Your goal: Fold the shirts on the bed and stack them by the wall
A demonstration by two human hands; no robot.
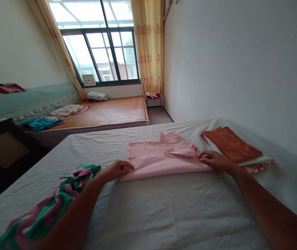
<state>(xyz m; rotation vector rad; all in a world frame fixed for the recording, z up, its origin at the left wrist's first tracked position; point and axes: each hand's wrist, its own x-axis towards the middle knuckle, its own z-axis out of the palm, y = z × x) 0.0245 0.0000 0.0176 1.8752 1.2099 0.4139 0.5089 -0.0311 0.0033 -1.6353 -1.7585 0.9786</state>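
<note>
Closest to the camera is that green-and-pink patterned cloth (46,208), bunched up by the near left edge of the bed (164,215), half under the left forearm. Past it, the pink garment (161,156) sits around the middle of the white sheet, already folded over into a wide band, with a loose collar bit sticking up on the far side.

Left hand (118,170) is curled with its fingers pinching the garment's left end. Right hand (215,160) lies low on the right end, fingers on the fabric, though I can't tell if it's actually gripping or just pressing.

What could go sideways, I reckon: the fabric looks thin and slippery, so if one hand pulls harder than the other the fold could skew or slide open. The rumpled flap on top might get trapped as a crease. Also the right hand is just beside the folded stack (235,147) (orange piece on top) near the right edge, so a wide sweep could knock that crooked.
</note>
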